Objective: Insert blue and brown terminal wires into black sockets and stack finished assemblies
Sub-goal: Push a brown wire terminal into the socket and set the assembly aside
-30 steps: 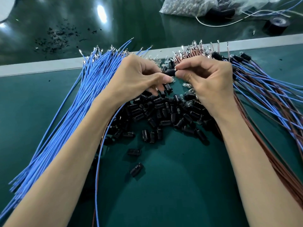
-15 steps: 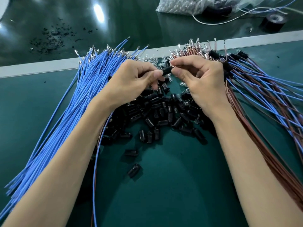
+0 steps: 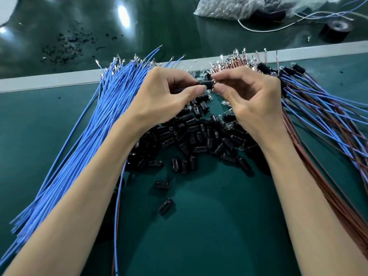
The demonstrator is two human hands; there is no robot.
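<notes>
Over green mat [image 3: 199, 232], left hand [image 3: 165, 96] and right hand [image 3: 249, 96] pinch socket [image 3: 207, 84] between them.

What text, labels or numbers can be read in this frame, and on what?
No readable text anywhere in this view.
Tape roll: no label shows.
Bag: clear plastic, no print visible.
Held socket: no marking visible.
Loose sockets: too small to tell any marking.

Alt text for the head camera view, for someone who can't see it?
Left hand and right hand pinch one black socket between them, above a socket pile on a green mat. Blue wires lie left, brown wires right.
</notes>
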